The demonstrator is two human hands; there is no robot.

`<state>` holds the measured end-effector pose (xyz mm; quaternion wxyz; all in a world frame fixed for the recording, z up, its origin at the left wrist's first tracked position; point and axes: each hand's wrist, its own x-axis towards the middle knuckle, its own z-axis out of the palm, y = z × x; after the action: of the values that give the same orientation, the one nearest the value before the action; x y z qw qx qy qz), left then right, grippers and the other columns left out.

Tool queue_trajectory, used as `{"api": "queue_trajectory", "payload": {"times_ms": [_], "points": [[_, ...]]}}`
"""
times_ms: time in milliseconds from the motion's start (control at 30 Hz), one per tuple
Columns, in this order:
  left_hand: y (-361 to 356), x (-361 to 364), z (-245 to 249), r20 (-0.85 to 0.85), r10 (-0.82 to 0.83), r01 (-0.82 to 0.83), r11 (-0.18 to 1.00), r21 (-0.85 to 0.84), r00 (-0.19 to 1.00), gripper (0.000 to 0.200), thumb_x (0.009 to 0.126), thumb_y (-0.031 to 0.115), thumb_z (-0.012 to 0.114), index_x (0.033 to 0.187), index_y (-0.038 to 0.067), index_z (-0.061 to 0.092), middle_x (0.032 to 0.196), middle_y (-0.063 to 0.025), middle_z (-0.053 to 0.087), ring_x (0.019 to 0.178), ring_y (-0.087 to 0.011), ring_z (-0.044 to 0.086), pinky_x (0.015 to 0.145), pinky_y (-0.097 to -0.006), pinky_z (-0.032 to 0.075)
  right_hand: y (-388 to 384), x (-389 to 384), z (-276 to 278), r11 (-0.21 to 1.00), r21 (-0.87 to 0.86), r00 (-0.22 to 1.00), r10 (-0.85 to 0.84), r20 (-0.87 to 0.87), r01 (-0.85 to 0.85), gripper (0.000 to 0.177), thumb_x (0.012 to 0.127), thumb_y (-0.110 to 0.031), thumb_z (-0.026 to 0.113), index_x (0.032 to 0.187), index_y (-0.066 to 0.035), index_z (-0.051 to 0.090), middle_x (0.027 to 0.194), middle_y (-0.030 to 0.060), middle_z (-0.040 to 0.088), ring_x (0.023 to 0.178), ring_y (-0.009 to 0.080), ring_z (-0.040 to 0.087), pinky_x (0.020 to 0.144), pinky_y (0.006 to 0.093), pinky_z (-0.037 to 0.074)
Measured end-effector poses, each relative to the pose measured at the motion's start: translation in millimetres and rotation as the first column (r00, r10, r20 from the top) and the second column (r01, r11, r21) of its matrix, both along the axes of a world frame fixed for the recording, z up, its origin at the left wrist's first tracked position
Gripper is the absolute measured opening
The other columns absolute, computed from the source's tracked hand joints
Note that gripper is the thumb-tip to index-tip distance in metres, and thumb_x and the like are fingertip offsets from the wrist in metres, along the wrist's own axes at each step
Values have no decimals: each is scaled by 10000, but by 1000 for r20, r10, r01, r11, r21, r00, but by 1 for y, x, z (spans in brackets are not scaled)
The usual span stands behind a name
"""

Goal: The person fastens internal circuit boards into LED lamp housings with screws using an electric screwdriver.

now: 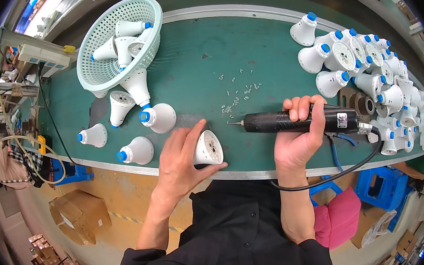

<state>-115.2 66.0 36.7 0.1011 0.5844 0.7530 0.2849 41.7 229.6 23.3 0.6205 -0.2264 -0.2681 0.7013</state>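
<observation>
My left hand (178,159) is closed round a white cone-shaped lamp housing (207,149) near the table's front edge. The housing lies tilted, its wide round face with small parts inside turned to the right. In my right hand (296,137) is a black electric screwdriver (272,122), held level with its bit pointing left, apart from the housing. Small loose screws (239,99) are scattered on the green mat beyond the bit. Left of my left hand stand more white housings with blue caps, among them one housing (162,118) close to my fingers.
A pale green basket (86,68) holding several housings stands at the back left. Many more housings (340,56) crowd the right end of the green table (189,53). The screwdriver's black cable (338,175) loops over the front edge. Blue stools (380,188) and a cardboard box (79,214) are below.
</observation>
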Motion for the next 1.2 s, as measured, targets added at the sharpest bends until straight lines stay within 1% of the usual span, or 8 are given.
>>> {"api": "queue_trajectory", "payload": {"times_ms": [200,233,333,567,667,1000,1067,1200], "points": [[5,5,9,31,1,-6,989,146,1000,814,603,288,942,1308,42,619,1169,-119,624,1085,-322,585,915,-435,495,-3,8,8,1000,-17,998,4,-56,-5,170,987,-253,624,977,-133,505,747,-17,468,701,117,451,809,355,407],[7,8,10,31,2,-7,983,184,1000,786,596,263,945,1287,45,641,1189,-116,626,1112,-320,581,925,-437,498,-4,11,12,1000,-17,995,23,-98,-25,203,986,-274,656,984,-100,550,729,-20,440,693,105,439,826,306,436],[15,14,8,-162,-13,53,967,249,987,667,625,205,915,1238,78,685,1174,-76,642,1141,-307,582,931,-432,496,-8,21,20,999,-26,988,35,-152,-40,197,991,-268,652,988,-98,553,726,-21,439,692,96,436,813,289,441],[27,31,5,-201,-128,181,944,275,971,318,701,120,817,1008,106,736,1105,-35,662,1192,-289,585,979,-485,474,-15,48,34,995,-66,956,47,-291,-70,153,984,-182,633,915,-82,540,682,-33,394,641,93,397,706,287,418],[21,34,1,-176,-178,229,913,337,968,161,744,136,751,892,90,706,1026,-37,658,1176,-270,593,1015,-514,456,-12,63,29,983,21,894,177,-413,-184,182,1005,-156,610,903,-72,486,721,-20,390,648,93,400,734,264,444],[14,45,8,-304,-77,192,909,370,949,97,772,139,699,786,52,660,851,-52,593,1007,-234,590,1055,-457,443,-10,72,26,988,0,922,145,-359,-155,176,1002,-108,614,939,-61,456,736,6,357,705,119,396,814,263,418],[13,50,7,-308,-82,189,923,335,948,94,777,140,688,775,49,665,854,-52,599,992,-232,588,1055,-453,443,-17,68,36,993,0,949,116,-292,-122,203,969,-217,667,959,-72,525,706,-4,427,664,127,453,751,279,427],[11,52,11,-158,-138,183,930,318,978,110,772,153,700,759,51,661,851,-48,603,981,-234,588,1003,-419,454,-20,69,43,982,67,930,189,-316,-177,228,932,-247,714,951,-69,573,672,-9,451,626,132,470,703,273,422]]}}
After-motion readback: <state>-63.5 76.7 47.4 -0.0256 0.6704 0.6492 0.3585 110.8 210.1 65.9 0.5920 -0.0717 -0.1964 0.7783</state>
